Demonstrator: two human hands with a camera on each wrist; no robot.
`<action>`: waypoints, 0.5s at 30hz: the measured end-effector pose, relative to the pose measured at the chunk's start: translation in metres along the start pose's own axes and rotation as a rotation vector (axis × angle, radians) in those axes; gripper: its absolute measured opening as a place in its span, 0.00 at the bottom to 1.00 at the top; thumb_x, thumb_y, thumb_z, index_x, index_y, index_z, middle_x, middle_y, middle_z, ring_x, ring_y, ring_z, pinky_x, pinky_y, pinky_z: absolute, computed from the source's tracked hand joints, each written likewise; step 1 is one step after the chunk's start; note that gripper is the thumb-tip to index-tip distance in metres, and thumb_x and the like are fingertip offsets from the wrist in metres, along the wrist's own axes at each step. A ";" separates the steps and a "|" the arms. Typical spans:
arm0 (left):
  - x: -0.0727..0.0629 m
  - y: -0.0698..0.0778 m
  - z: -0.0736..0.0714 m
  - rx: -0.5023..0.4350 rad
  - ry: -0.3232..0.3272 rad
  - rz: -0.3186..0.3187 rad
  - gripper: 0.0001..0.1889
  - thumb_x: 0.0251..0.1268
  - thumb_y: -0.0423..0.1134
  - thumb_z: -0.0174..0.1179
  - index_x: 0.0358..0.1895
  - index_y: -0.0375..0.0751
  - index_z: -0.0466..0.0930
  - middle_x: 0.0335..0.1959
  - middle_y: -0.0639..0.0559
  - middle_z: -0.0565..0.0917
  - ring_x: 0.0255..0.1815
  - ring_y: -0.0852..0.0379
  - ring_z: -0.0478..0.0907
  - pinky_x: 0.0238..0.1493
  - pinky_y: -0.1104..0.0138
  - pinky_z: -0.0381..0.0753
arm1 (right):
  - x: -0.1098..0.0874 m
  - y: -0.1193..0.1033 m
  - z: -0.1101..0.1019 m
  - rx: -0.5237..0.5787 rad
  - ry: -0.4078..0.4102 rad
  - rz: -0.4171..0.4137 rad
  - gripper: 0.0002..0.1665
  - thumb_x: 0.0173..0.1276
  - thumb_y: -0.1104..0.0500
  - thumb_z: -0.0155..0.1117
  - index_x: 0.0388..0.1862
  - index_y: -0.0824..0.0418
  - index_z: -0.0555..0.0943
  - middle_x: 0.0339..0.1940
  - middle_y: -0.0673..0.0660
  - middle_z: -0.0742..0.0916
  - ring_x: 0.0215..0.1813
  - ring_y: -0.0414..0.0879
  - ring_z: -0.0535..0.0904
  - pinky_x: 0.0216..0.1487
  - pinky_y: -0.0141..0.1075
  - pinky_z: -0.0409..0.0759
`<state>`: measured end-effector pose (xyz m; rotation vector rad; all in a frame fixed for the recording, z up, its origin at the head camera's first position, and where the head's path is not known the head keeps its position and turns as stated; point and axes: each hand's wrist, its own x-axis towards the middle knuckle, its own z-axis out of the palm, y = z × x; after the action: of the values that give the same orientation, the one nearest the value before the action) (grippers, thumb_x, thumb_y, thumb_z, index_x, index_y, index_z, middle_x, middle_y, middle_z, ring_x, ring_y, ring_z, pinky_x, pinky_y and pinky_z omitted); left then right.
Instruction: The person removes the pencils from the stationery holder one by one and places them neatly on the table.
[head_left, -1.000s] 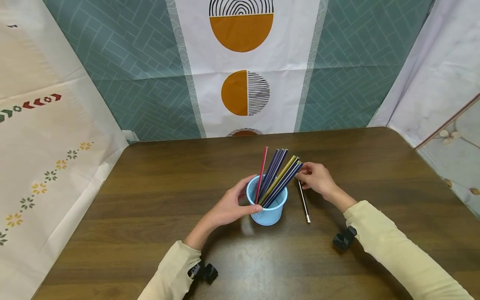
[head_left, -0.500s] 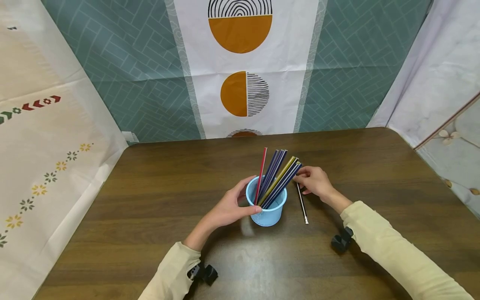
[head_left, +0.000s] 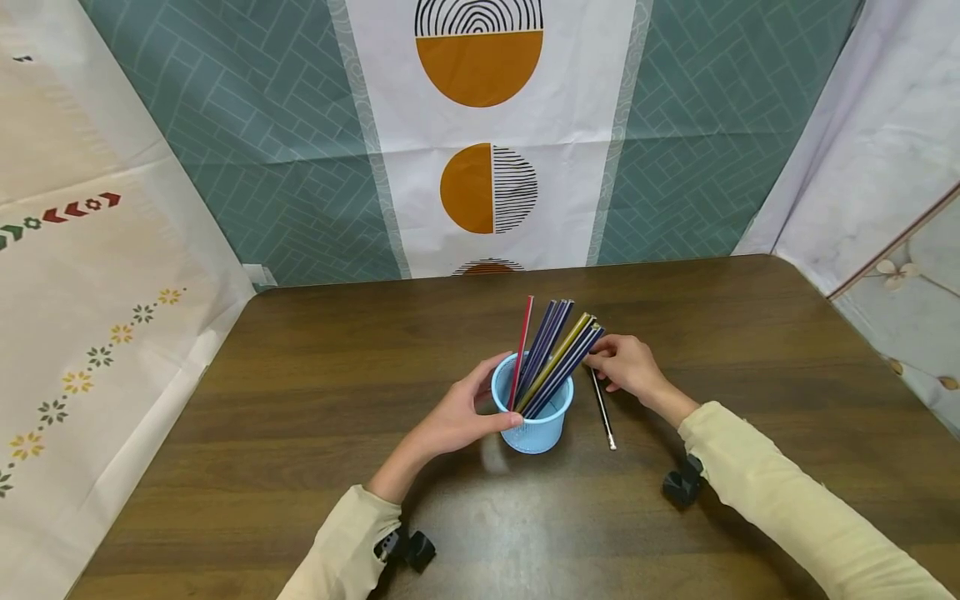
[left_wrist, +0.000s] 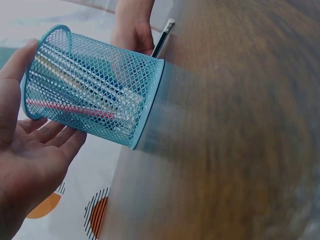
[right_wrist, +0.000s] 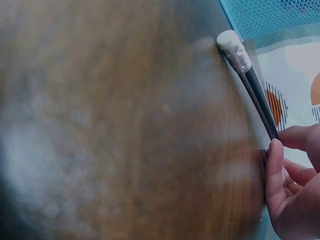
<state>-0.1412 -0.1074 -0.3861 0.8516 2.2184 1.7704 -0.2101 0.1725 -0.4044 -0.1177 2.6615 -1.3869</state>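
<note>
My left hand (head_left: 459, 417) holds a light blue mesh pencil cup (head_left: 538, 437) near its rim, thumb on the near side and fingers round the far left. Several pencils lean inside it: a red one (head_left: 522, 350) at the left, dark blue ones (head_left: 546, 342) and a gold one (head_left: 558, 360). Just right of the cup, my right hand (head_left: 632, 368) pinches a black pencil (head_left: 602, 410) between thumb and finger. In the right wrist view its white eraser (right_wrist: 229, 41) points away from the hand, close over the table. The pencil's other end is hidden by the hand.
The brown wooden table (head_left: 315, 375) extends on all sides of the cup. Behind it hangs a green and white patterned cloth (head_left: 300, 167), with pale cloths at the left and right. A small black camera is strapped to each wrist.
My right hand has shifted slightly left and nearer to me with the black pencil, closer to the cup. The left hand keeps its grip on the cup.
</note>
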 end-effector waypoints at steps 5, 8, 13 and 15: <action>-0.001 0.000 0.000 0.002 0.000 -0.002 0.41 0.58 0.35 0.69 0.73 0.38 0.58 0.66 0.42 0.69 0.63 0.49 0.70 0.63 0.62 0.69 | -0.001 0.000 0.000 -0.003 0.001 -0.013 0.17 0.69 0.61 0.63 0.49 0.73 0.78 0.33 0.60 0.83 0.28 0.44 0.77 0.24 0.35 0.82; 0.000 0.001 0.001 0.002 0.001 -0.003 0.41 0.57 0.34 0.69 0.73 0.39 0.58 0.66 0.43 0.69 0.63 0.49 0.70 0.63 0.62 0.69 | -0.001 0.001 0.000 -0.007 0.005 -0.024 0.17 0.68 0.61 0.63 0.49 0.73 0.78 0.33 0.60 0.83 0.27 0.44 0.78 0.23 0.35 0.82; 0.000 0.001 0.001 0.002 0.001 0.000 0.41 0.57 0.35 0.69 0.73 0.39 0.58 0.66 0.43 0.69 0.63 0.49 0.70 0.63 0.61 0.69 | -0.001 0.001 0.000 -0.008 0.005 -0.027 0.16 0.69 0.62 0.63 0.48 0.73 0.78 0.34 0.61 0.83 0.28 0.45 0.78 0.24 0.36 0.82; 0.000 0.001 0.001 0.002 0.000 0.002 0.41 0.58 0.35 0.69 0.73 0.38 0.58 0.66 0.42 0.69 0.63 0.49 0.70 0.63 0.61 0.69 | -0.001 0.001 0.000 -0.001 0.004 -0.027 0.15 0.69 0.62 0.62 0.48 0.74 0.78 0.34 0.61 0.83 0.28 0.45 0.78 0.24 0.36 0.82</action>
<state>-0.1405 -0.1070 -0.3858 0.8536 2.2209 1.7694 -0.2088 0.1734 -0.4047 -0.1520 2.6735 -1.3946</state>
